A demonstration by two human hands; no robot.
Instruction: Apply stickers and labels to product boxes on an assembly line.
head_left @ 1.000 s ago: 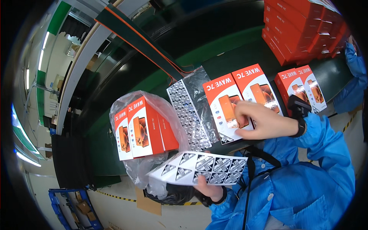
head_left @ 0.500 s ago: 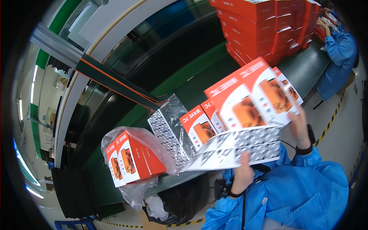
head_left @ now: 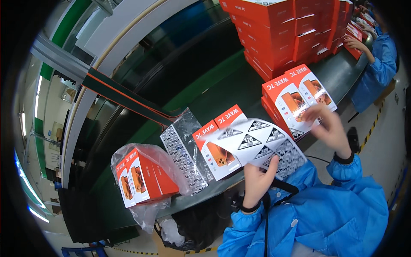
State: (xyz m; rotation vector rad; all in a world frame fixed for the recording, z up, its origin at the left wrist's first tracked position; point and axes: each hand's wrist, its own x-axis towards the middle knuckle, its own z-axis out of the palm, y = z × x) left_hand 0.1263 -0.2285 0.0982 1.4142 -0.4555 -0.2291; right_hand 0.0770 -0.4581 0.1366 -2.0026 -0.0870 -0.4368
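My left hand (head_left: 259,182) pinches the near edge of a white sheet of triangular black-and-silver stickers (head_left: 250,139), thumb on top. The sheet curls up and partly covers two red-and-white phone boxes (head_left: 218,156). Further right, a pair of similar phone boxes (head_left: 291,105) stands side by side on the dark green bench. In front of their lower right part is my right hand (head_left: 329,130), fingers bent and smeared by motion. Whether it touches the boxes or holds a sticker cannot be made out.
Left of the sheet lie more sticker sheets in clear plastic (head_left: 184,156). Beyond them is a clear bag (head_left: 182,175) around several red phone boxes (head_left: 156,184). A tall stack of red boxes (head_left: 269,38) rises at the back. A co-worker in blue (head_left: 379,64) handles red boxes at far right.
The right pair of boxes, tilted and blurred beside my right hand before, now stands further right and back. My right hand has shifted off their edge. The sticker sheet has turned and curled upward.
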